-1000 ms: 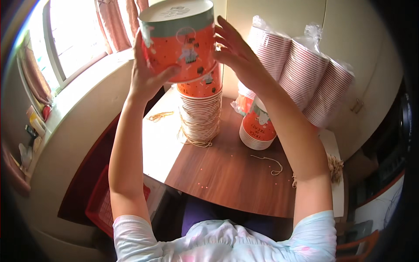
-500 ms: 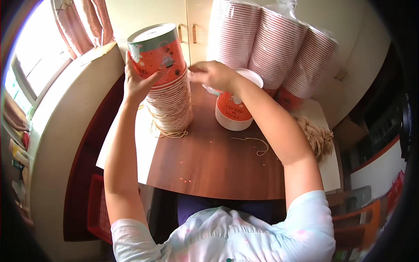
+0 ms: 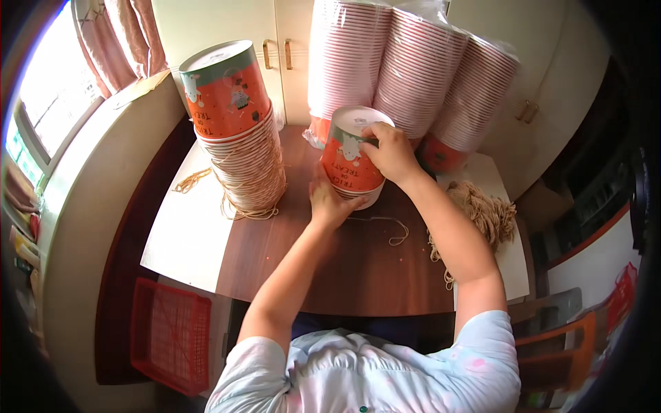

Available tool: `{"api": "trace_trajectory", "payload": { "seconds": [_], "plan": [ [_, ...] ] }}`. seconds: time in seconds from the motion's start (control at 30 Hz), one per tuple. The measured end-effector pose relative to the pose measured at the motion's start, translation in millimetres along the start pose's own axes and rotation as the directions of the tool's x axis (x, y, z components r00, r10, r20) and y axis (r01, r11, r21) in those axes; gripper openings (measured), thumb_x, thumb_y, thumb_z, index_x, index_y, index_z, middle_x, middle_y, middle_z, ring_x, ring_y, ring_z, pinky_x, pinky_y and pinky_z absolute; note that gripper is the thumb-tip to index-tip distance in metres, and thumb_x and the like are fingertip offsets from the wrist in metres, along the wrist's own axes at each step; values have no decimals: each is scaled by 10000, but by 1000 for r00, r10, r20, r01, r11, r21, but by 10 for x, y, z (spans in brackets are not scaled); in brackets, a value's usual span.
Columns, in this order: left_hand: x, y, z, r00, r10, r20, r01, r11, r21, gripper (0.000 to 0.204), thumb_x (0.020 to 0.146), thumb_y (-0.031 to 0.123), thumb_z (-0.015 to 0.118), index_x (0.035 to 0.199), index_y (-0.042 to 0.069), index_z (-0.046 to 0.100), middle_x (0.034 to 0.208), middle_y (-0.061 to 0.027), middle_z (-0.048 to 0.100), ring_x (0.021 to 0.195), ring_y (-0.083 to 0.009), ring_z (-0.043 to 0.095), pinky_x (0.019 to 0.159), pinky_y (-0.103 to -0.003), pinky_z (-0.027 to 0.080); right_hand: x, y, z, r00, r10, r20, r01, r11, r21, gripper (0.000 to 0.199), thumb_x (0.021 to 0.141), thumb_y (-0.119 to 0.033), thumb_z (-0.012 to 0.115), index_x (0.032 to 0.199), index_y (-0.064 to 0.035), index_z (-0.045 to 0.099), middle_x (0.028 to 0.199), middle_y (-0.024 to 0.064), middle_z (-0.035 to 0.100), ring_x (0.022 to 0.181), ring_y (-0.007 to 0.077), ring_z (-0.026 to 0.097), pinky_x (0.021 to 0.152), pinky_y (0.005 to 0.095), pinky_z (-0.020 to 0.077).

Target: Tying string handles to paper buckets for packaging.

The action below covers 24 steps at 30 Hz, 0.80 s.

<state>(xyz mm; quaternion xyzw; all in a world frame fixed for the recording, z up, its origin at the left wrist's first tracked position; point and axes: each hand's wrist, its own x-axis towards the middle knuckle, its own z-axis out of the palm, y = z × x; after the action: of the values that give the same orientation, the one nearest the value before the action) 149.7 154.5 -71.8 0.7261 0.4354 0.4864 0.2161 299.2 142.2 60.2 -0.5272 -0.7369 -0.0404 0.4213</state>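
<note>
Paper cups are what both hands deal with, on a brown wooden table [image 3: 323, 268] seen from above. At the far left a window with pink curtains [image 3: 110, 34] lets in bright light, and a red plastic crate [image 3: 169, 334] sits on the floor below the table's left edge. On the table's left part stands a tall stack of cups [image 3: 241, 138], upside down, orange with a green band and a white base, leaning a little; loose tan string [image 3: 237, 206] loops around its lower cups and trails off to the left. Near the middle stands a short stack of the same orange cups [image 3: 348, 162], also upside down. The left hand [image 3: 330, 203] rests against the lower front of this short stack, fingers spread along its rim at the table; whether it truly clasps the cup I cannot tell. The right hand [image 3: 389, 151] lies over the top right of the short stack, fingers curled onto the white base, holding the uppermost cup. A single piece of string [image 3: 385, 224] lies on the wood just in front of the stack. Behind it, long sleeves of stacked cups wrapped in clear plastic [image 3: 413, 69] lean against cream cupboard doors. Right of the right forearm a bundle of tan string [image 3: 485, 210] lies on the table's edge, and an orange chair [image 3: 558, 351] shows at the lower right.
</note>
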Motion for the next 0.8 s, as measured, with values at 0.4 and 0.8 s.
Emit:
{"api": "trace_trajectory", "payload": {
  "seconds": [0.4, 0.8],
  "plan": [
    [25, -135, 259, 982, -179, -62, 183, 981, 61, 1121, 553, 456, 809, 1424, 65, 223, 1380, -186, 348, 1340, -363, 267, 1078, -603, 127, 136, -177, -48, 996, -72, -50, 73, 997, 13, 128, 746, -45, 696, 837, 4, 620, 835, 146, 658, 795, 312, 642, 711, 370, 505],
    [54, 105, 256, 978, -201, 62, 193, 974, 116, 1337, 518, 686, 756, 1467, 36, 75, 1513, -247, 111, 1423, -360, 102, 1116, -586, 54, 502, -526, -1122, 788, -319, -526, 331, 941, -74, 122, 806, -108, 692, 879, -45, 618, 780, 112, 657, 692, 286, 638, 629, 355, 497]
  ]
}}
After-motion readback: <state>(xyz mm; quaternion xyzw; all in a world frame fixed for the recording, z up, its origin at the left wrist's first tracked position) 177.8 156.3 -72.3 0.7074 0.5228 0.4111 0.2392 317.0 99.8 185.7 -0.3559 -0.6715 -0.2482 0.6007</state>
